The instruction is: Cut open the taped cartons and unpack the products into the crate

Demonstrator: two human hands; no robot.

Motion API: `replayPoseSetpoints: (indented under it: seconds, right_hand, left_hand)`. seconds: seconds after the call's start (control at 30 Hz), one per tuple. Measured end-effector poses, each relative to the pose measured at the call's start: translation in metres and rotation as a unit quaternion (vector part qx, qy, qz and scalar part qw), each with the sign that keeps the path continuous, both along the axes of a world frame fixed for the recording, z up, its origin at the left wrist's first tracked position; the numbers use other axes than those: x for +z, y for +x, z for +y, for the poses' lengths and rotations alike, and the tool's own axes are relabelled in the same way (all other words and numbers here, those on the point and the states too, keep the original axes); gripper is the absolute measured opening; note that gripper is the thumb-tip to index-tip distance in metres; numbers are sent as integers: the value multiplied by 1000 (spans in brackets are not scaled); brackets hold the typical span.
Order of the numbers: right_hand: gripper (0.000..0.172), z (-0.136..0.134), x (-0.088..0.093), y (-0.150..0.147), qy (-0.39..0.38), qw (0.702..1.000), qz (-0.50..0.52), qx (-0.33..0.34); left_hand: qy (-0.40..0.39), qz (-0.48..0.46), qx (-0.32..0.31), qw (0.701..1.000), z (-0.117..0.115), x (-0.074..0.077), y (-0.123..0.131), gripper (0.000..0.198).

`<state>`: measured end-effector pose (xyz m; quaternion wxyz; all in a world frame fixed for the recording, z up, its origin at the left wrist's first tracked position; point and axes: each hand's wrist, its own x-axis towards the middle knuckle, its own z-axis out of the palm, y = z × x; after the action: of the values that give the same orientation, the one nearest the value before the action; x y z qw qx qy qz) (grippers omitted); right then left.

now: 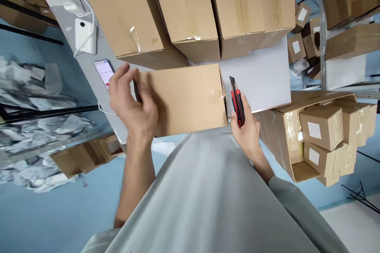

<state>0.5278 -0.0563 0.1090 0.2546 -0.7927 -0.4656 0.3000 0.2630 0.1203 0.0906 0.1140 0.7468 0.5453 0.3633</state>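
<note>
A closed cardboard box (187,101) lies lengthwise across the front of the table, with clear tape at its right end. At its left end is my left hand (133,101), fingers curled around a slim black object (137,90) whose kind I cannot make out. My right hand (246,128) grips a red and black box cutter (237,102) just off the box's right end. The cutter's blade is out and points away from me, apart from the cardboard.
Three large taped cartons (184,4) stand along the back of the white table (261,75). A phone (104,72) and a white device (85,35) with cables lie at the left. To the right, an open carton (276,134) holds several small labelled boxes (322,126). Shelves (53,110) hold grey bags.
</note>
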Motion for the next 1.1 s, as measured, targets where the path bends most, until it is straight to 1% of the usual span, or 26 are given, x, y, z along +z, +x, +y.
replayPoseSetpoints:
  seconds: [0.07, 0.13, 0.2, 0.23, 0.3, 0.4, 0.47, 0.63, 0.77, 0.87, 0.97, 1.03, 1.1]
  right_hand:
    - [71, -10, 13, 1, -19, 999, -4, 32]
    - [71, -17, 24, -1, -42, 997, 0, 59]
    - [71, -19, 29, -5, -61, 996, 2, 72]
    - [71, -18, 30, -8, -68, 995, 1, 74]
    - [72, -16, 29, -13, -77, 994, -8, 75]
    - [74, -14, 30, -23, -91, 993, -32, 74]
    - [75, -13, 33, -31, -114, 989, -57, 70]
    - [78, -9, 49, -59, -188, 970, -142, 63]
    - [82, 4, 62, -76, -222, 957, -178, 59]
    - [84, 20, 68, -82, -243, 952, -178, 51]
    - [85, 36, 74, -83, -255, 949, -184, 38]
    - [86, 39, 81, -84, -262, 946, -188, 38]
    - [86, 36, 90, -86, -285, 939, -189, 45]
  left_hand:
    - [-23, 2, -67, 998, -6, 15, 27, 40]
    - [-83, -2, -161, 983, -12, 23, 57, 36]
    - [-141, -2, -231, 963, -19, 23, 83, 33]
    - [-162, -2, -248, 955, -22, 20, 93, 32]
    - [-183, -5, -257, 949, -27, 11, 105, 31]
    - [-180, -15, -254, 950, -30, -2, 108, 34]
    - [-168, -21, -256, 952, -31, -7, 106, 33]
    - [-155, -33, -268, 950, -31, -9, 104, 31]
    - [-151, -46, -286, 945, -32, -12, 102, 31]
    - [-149, -48, -296, 942, -33, -16, 101, 33]
    - [-149, -25, -293, 944, -33, -19, 99, 39]
    - [-143, -12, -293, 945, -33, -20, 99, 42]
    - [-135, -13, -296, 946, -33, -22, 99, 42]
